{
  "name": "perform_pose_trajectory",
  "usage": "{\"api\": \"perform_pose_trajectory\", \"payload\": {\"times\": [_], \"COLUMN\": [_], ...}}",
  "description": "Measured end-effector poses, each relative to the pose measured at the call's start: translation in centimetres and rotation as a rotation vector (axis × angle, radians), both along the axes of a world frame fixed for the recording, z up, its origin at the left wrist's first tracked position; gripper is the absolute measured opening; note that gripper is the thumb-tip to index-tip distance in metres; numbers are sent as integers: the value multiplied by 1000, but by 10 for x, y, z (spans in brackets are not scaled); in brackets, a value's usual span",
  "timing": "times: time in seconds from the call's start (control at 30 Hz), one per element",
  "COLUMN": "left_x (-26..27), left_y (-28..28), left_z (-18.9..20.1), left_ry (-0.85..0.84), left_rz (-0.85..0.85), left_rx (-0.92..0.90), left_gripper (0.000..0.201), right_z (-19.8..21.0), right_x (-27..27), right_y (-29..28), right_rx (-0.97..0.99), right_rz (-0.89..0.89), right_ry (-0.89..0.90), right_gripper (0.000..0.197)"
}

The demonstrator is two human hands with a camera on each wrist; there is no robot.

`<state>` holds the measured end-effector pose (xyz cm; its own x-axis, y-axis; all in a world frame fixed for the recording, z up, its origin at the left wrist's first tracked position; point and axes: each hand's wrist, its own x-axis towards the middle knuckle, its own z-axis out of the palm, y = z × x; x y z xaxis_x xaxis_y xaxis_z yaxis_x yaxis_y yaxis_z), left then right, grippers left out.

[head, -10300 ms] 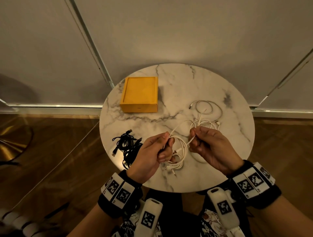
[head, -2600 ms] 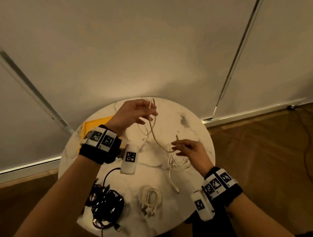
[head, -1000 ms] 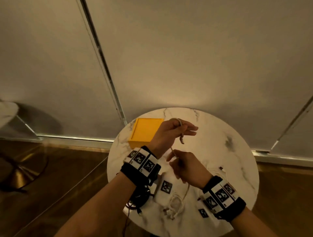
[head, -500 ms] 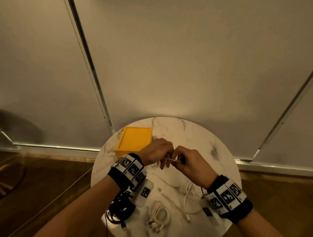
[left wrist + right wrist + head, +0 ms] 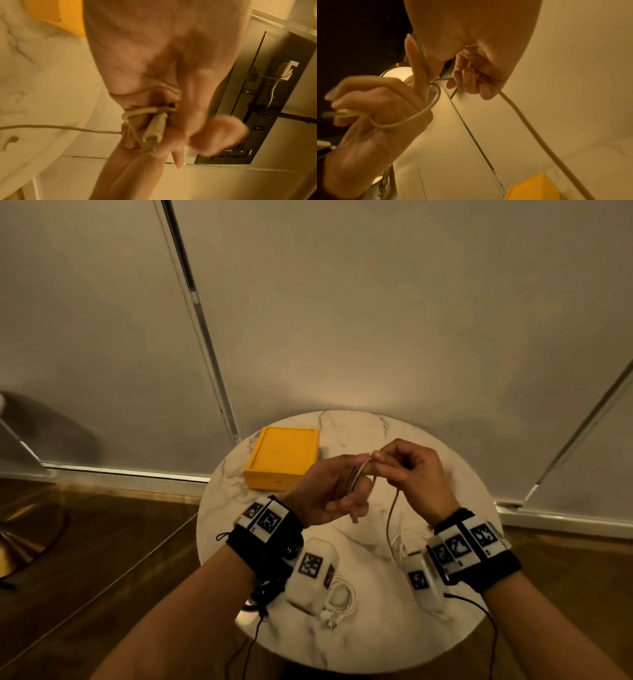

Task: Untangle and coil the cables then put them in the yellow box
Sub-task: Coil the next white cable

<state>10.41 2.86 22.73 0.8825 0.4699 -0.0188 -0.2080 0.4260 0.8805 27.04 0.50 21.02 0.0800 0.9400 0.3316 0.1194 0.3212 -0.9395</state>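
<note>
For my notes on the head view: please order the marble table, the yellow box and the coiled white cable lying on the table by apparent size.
1. marble table
2. yellow box
3. coiled white cable, clearly smallest, partly hidden.

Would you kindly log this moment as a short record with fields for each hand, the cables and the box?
left hand: left hand holds loops of the white cable wound round its fingers, plug end in its grip
right hand: right hand pinches the same cable, feeding it toward the left
cable tail: hangs down to the marble table
coiled white cable: lies on the table near the left wrist
black cables: mostly hidden beneath the left wrist
yellow box: on the table, no cable visible in it
</note>
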Motion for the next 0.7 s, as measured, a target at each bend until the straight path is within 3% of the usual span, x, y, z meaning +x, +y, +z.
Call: {"api": "perform_pose_trajectory", "payload": {"times": [0.1,0.2,0.3,0.4,0.53,0.63,0.7], "left_x": [4,8,14,20,20,19,17], "left_y": [-5,-4,1,8,9,5,2], "left_z": [7,16,23,23,3,-14,-22], "left_ry": [-36,-112,-250,-328,-99,228,417], "left_rz": [1,20,138,285,399,423,441], "left_rx": [0,12,-27,33,308,728,1049], "left_gripper": [50,48,44,37,33,31,29], "right_z": [-6,-11,-19,-24,-23,-18,-15], "right_x": [-8,-18,-26,-32,-30,-19,-14], "right_y": [-7,-14,-25,-40,-59,-62,-65], "right_rx": [-21,-24,-85,-175,-92,-14,41], "right_rz": [-15,-35,39,85,-13,-89,-130], "right_ry": [92,57,-13,-118,-416,-654,-733], "right_gripper": [23,34,39,30,19,11,21]}}
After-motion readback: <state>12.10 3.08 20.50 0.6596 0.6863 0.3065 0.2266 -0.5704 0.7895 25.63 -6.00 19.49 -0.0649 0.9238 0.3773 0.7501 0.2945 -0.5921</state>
